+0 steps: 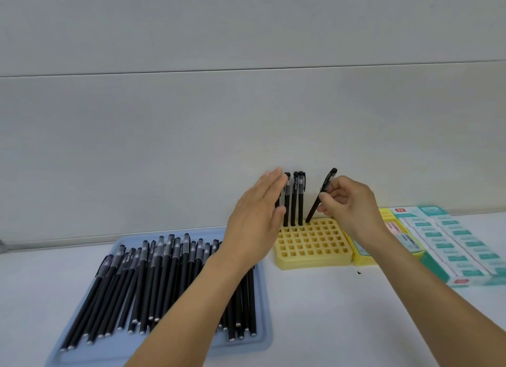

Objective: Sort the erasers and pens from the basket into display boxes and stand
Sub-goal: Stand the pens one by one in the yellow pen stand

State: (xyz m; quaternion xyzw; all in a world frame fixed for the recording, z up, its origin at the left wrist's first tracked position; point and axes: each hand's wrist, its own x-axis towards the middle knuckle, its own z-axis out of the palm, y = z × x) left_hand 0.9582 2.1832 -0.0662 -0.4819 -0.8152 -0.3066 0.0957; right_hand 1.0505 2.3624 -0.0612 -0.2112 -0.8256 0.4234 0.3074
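A yellow pen stand [312, 246] with a grid of holes sits against the wall. Several black pens [293, 199] stand upright in its back row. My right hand [347, 202] grips a tilted black pen [319, 199] whose lower tip is at a back-row hole. My left hand [257, 218] is flat with fingers together, held against the left side of the standing pens, holding nothing. A light blue tray [262, 298] at the left holds several black pens [153, 281] lying side by side.
Right of the stand lie a yellow display box [383, 216] and teal-and-white display boxes [449, 243] with erasers inside. A grey wall runs close behind the stand. A small dark speck [359, 272] lies on the white table.
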